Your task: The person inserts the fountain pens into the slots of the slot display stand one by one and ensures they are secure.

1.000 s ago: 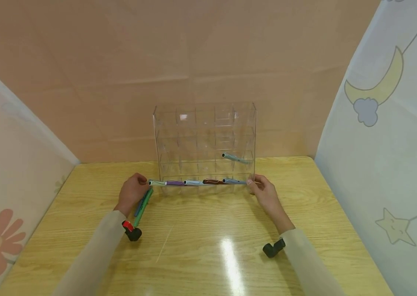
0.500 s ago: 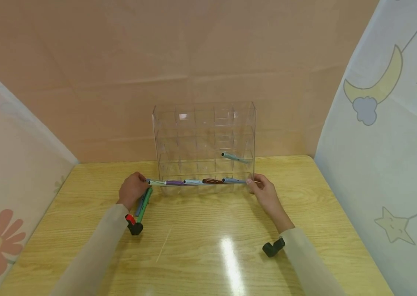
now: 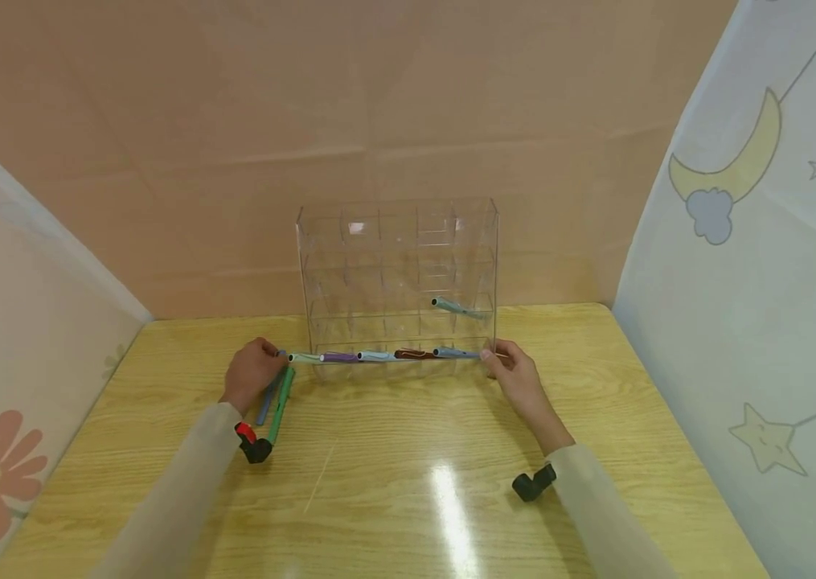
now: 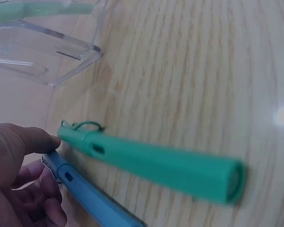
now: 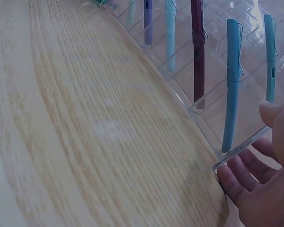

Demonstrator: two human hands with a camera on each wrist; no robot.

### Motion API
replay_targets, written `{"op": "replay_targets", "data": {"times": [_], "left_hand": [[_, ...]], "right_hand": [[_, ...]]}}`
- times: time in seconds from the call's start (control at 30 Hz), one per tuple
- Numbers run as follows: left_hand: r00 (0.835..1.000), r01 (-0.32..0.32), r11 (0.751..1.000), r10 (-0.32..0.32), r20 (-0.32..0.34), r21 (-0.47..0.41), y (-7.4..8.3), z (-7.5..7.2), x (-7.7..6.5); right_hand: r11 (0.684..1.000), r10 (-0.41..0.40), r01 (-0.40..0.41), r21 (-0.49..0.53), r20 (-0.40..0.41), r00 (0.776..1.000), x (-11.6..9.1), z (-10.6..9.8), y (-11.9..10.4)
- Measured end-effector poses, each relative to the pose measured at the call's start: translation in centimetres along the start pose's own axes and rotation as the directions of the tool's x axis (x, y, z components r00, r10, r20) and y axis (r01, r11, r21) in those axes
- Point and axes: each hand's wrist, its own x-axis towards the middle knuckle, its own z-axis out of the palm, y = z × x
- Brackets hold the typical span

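My left hand is at the left of a clear divided rack. Its thumb and fingers pinch the cap end of a blue pen, whose body slants down over the table. Beside that pen lies a green pen, its clip end close to my thumb. On the other side, my right hand grips the rack's lower right edge, thumb in front and fingers behind. Along the bottom row are a pale green pen, a purple pen, a light blue pen, a dark red pen and a blue-teal pen.
Higher up at the rack's right is a teal pen. A wooden table bears everything, with an orange-brown backdrop behind the rack. Printed cloth walls stand at both sides.
My left hand has shifted slightly left with the blue pen, widening the gap between it and the green pen. My right hand keeps its hold on the rack's edge.
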Motion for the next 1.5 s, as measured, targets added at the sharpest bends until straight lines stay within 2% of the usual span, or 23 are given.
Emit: {"op": "replay_targets", "data": {"times": [0.23, 0.4, 0.73, 0.97, 1.17, 1.3, 1.5], "left_hand": [[0.998, -0.043, 0.999, 0.043, -0.038, -0.011, -1.0, -1.5, -0.8], [0.995, -0.074, 0.997, 0.072, -0.076, -0.022, -1.3, -2.8, -1.8], [0.975, -0.13, 0.99, 0.119, -0.187, -0.047, -1.7, -5.0, -4.4], [0.966, -0.155, 0.984, 0.133, -0.223, -0.083, -1.7, -6.0, -6.3], [0.963, -0.158, 0.984, 0.133, -0.235, -0.087, -1.6, -6.3, -6.8], [0.948, -0.181, 0.981, 0.156, -0.277, -0.067, -1.3, -6.9, -7.1], [0.924, -0.199, 0.977, 0.159, -0.346, -0.081, 0.3, -8.8, -7.9]], "right_hand": [[1.0, -0.006, 0.006, -0.012, 0.006, 1.0, 0.1, 0.0, 0.1], [1.0, 0.003, -0.003, -0.008, 0.002, 1.0, 0.1, 0.0, 0.1], [1.0, 0.002, -0.002, -0.027, -0.006, 1.0, 0.2, -0.1, 0.6], [0.999, -0.008, 0.008, -0.034, -0.006, 1.0, 0.3, -0.1, 0.6], [1.0, 0.002, -0.002, -0.022, -0.003, 1.0, 0.3, 0.0, 0.6], [1.0, 0.002, -0.002, -0.012, 0.0, 1.0, 0.3, 0.0, 0.4], [1.0, 0.002, -0.002, -0.019, 0.0, 1.0, 0.3, -0.1, 0.4]]}}
